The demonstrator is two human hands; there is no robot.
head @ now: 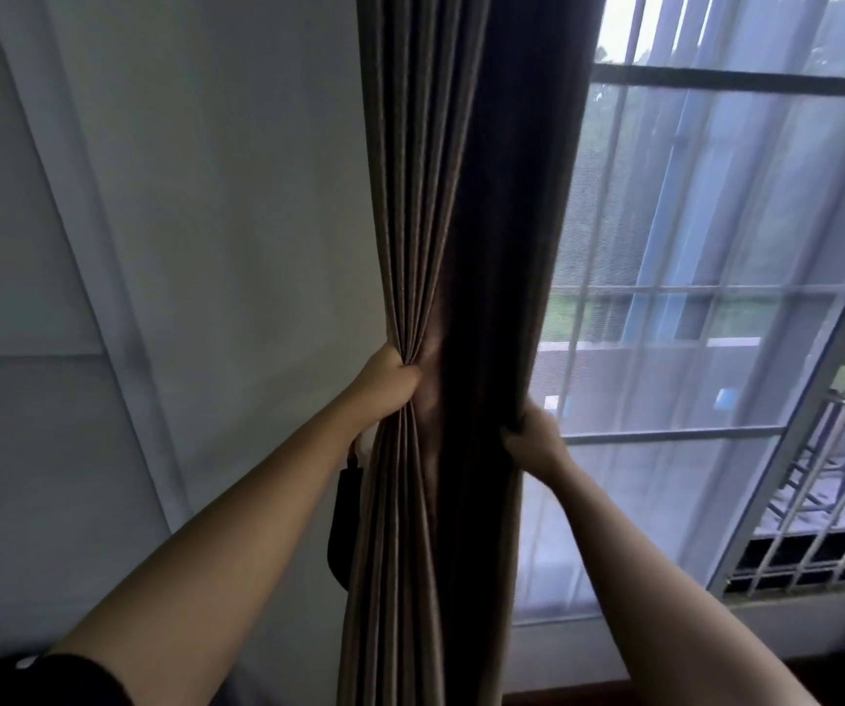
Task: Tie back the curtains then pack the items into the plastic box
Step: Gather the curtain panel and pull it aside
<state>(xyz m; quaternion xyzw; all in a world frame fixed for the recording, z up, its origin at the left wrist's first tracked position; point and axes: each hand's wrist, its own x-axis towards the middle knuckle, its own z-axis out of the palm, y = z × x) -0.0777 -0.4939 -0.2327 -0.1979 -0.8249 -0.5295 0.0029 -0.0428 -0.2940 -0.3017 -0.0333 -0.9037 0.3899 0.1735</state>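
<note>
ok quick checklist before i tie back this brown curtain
1. Left hand grips the pleats of the brown pleated fabric curtain: ok.
2. Right hand holds its window-side edge: ok.
3. Curtain bunched tight: not ok, fabric spreads wide between the hands.
4. Tieback at hand: ok, a dark loop, likely the tieback, hangs by the wall below the left hand.
5. A hand free to take it: not ok, both hold the curtain.

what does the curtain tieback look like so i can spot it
Find the gathered brown curtain left of the window. Below the left hand gripping its edge hangs a strap loop, likely the tieback: short and black beside the long brown folds.
</note>
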